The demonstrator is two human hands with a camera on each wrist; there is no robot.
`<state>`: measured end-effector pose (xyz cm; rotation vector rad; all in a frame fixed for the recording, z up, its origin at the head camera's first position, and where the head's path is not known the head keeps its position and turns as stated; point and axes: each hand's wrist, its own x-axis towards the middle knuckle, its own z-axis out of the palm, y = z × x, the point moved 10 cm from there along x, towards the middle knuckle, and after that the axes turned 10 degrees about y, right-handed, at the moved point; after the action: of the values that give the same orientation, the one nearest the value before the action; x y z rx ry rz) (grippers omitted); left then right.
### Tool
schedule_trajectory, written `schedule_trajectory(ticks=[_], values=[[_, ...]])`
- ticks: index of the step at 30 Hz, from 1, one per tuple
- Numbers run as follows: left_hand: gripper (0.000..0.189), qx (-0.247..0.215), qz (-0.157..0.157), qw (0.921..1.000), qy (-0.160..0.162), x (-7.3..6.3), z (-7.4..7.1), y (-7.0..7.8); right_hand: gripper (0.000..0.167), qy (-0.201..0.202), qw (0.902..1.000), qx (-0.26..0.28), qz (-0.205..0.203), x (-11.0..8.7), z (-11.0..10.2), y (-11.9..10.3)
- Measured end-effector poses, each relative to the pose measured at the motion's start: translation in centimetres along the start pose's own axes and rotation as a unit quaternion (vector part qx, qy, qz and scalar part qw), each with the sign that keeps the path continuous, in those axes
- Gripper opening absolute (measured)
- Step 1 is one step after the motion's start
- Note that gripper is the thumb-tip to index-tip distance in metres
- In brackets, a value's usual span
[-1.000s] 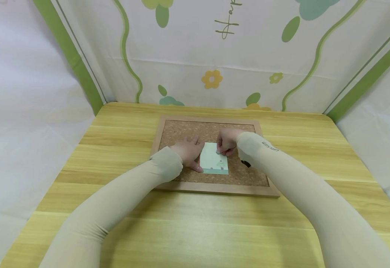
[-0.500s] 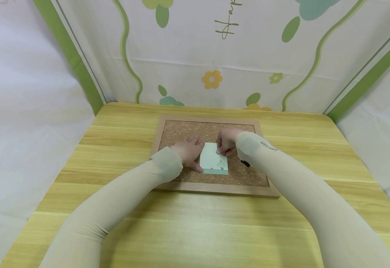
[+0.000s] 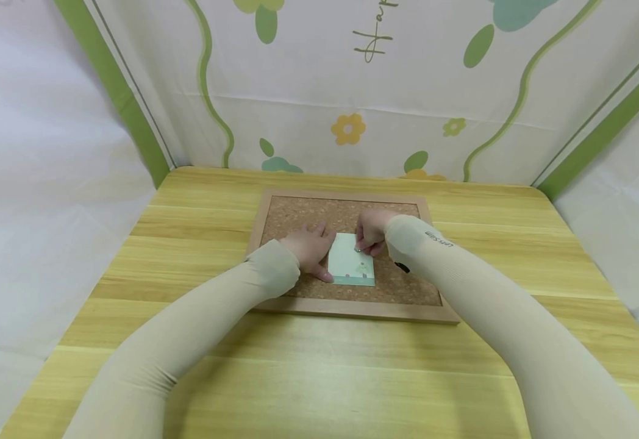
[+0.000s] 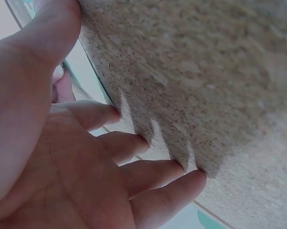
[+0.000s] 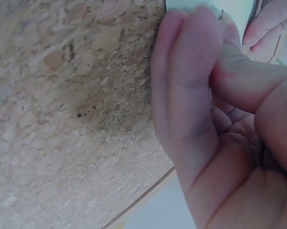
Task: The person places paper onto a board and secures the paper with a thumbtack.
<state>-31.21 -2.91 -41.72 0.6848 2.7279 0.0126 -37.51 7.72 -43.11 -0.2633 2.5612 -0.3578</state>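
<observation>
A pale green note (image 3: 344,261) with a darker band along its near edge lies on a wood-framed cork board (image 3: 407,291). My left hand (image 3: 307,250) rests on the board with fingers spread, its thumb and forefinger at the note's left edge. In the left wrist view its fingertips (image 4: 195,177) touch the cork. My right hand (image 3: 373,229) is over the note's upper right part, thumb and fingers pinching a small silvery thumbtack (image 3: 358,249) against the paper. A sliver of its metal (image 5: 221,14) shows in the right wrist view; the fingers hide the remainder.
The cork board lies on a light wooden table (image 3: 319,372), near its far side. Behind the table hangs a white curtain (image 3: 292,116) with printed flowers. A small black item (image 3: 402,267) shows under my right sleeve at the wrist.
My right wrist has shifted very slightly left, while its fingers stay at the same spot on the note. The left hand, the note and the board hold their places.
</observation>
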Motion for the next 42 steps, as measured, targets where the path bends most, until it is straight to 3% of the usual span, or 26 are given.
schedule_trajectory(ticks=[6,10,17,28,35,38,42], values=[[0.111,-0.004,0.002,1.0000,-0.002,0.0,0.0,0.2,0.008,0.010,0.9996,0.009,0.026,-0.4,-0.2,0.0],[0.110,-0.006,0.000,1.0000,-0.006,0.0,0.1,0.1,0.029,0.015,0.9989,-0.017,0.040,-0.7,-0.4,0.6],[0.111,0.008,0.000,1.0000,-0.001,-0.1,-0.3,0.0,0.035,0.039,0.9895,-0.139,-0.007,-0.9,-1.1,-0.9],[0.109,0.014,0.001,0.9999,-0.001,0.0,-0.3,0.4,0.042,0.068,0.9855,-0.155,-0.006,-1.2,-1.4,-1.3],[0.110,0.004,0.002,1.0000,-0.001,-0.1,-0.4,0.7,0.034,0.089,0.9767,-0.191,-0.040,-2.1,-1.7,-2.1],[0.111,0.009,0.003,0.9999,-0.006,-0.2,-0.3,0.7,0.030,0.080,0.9831,-0.157,-0.048,-2.4,-1.5,-1.9],[0.111,0.010,0.003,0.9999,-0.008,-0.4,-0.3,0.6,0.025,0.025,0.9986,-0.023,-0.039,-2.3,-0.7,-0.2]])
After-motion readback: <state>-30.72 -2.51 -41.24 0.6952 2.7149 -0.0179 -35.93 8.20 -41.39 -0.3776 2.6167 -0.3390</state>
